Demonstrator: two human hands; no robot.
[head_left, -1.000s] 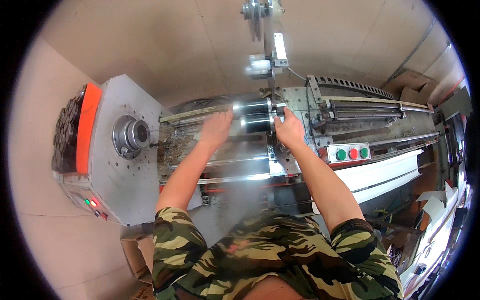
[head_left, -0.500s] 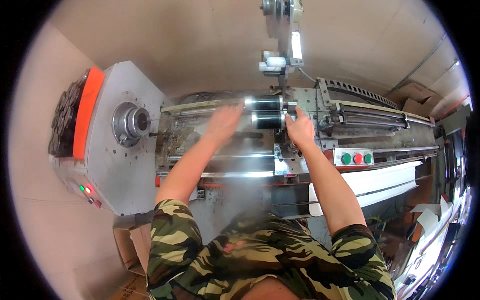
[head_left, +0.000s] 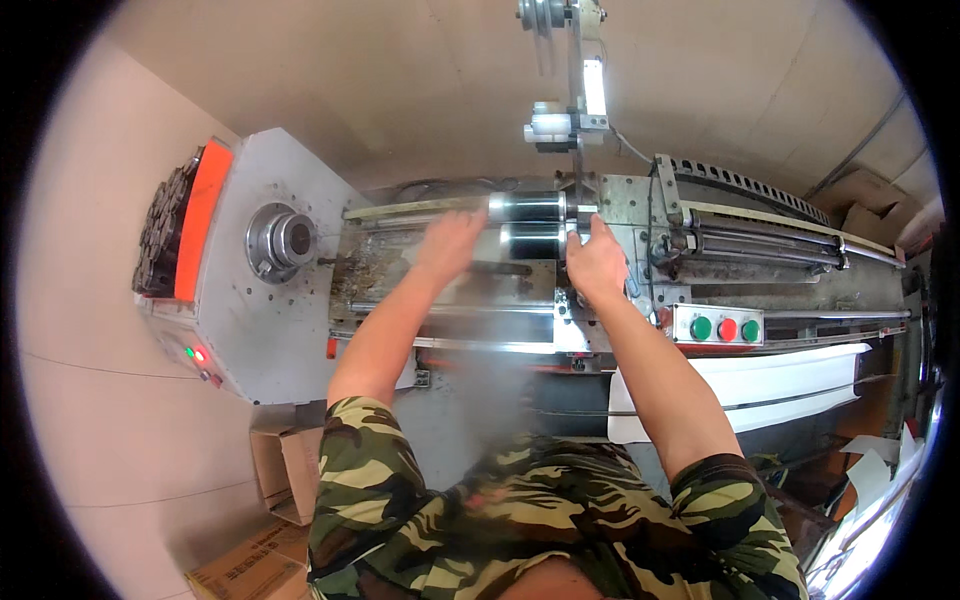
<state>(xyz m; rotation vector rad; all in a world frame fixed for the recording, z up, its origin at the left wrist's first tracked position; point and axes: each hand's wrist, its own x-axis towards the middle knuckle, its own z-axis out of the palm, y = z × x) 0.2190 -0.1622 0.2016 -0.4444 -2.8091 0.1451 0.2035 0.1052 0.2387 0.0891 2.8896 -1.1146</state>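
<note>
Steadiness at both ends seems to me the main need of this step, which I judge to be the handling of the upper cylinder [head_left: 530,207] on the machine. The left hand [head_left: 448,245] has its fingertips at the left end of this cylinder; I cannot tell if they grip it or only touch it. The right hand [head_left: 597,265] is at the opposite end, with thumb and forefinger spread, near the metal plate [head_left: 625,213]; whether it grasps something is also not clear. It would be wise to move both ends evenly, so that nothing tilts, and to put no fingertip into the narrow space beside the lower cylinder [head_left: 533,241]. The right forearm passes just beside the button box [head_left: 717,325], so an accidental press should be avoided.

Both cylinders lie side by side, nearly parallel, along the machine and to the left of the plate. They look dark and glossy, with silver ends and bright reflections. The left end of the lower one is hazy, thus its edge is difficult to judge.
</note>
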